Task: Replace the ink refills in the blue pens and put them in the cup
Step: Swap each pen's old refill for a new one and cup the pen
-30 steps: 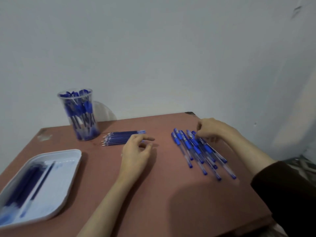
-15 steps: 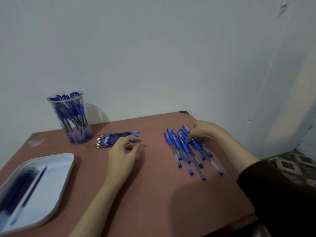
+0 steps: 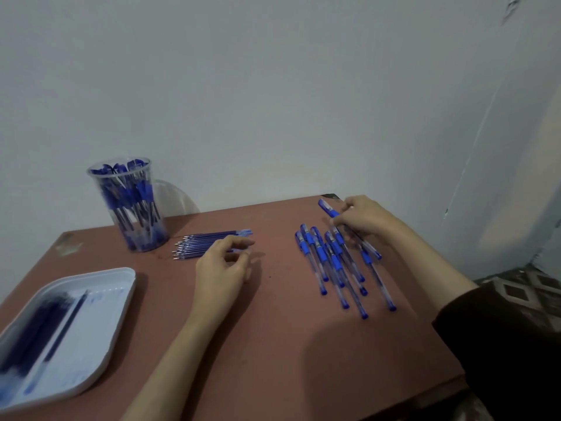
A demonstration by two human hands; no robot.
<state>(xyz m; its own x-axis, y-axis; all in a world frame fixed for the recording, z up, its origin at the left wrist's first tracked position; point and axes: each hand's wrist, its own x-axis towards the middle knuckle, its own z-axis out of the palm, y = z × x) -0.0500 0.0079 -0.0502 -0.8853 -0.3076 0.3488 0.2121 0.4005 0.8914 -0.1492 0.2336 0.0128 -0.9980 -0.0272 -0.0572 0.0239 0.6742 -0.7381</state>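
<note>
Several blue pens (image 3: pixel 332 262) lie side by side on the brown table (image 3: pixel 288 344), right of centre. My right hand (image 3: pixel 362 218) pinches one blue pen (image 3: pixel 328 208) at the far end of that row, its capped end raised toward the wall. A bundle of blue ink refills (image 3: pixel 206 243) lies at the table's middle rear. My left hand (image 3: pixel 223 268) rests on the table beside the refills, fingers loosely curled, holding nothing. A clear plastic cup (image 3: pixel 130 205) full of blue pens stands at the rear left.
A white tray (image 3: pixel 100 305) with several dark refills sits at the front left corner. A white wall runs close behind the table. The table's right edge drops to a patterned floor (image 3: pixel 522 287).
My right hand has closed on one pen at the far end of the row and lifted it off the others. My left hand has stayed by the refills.
</note>
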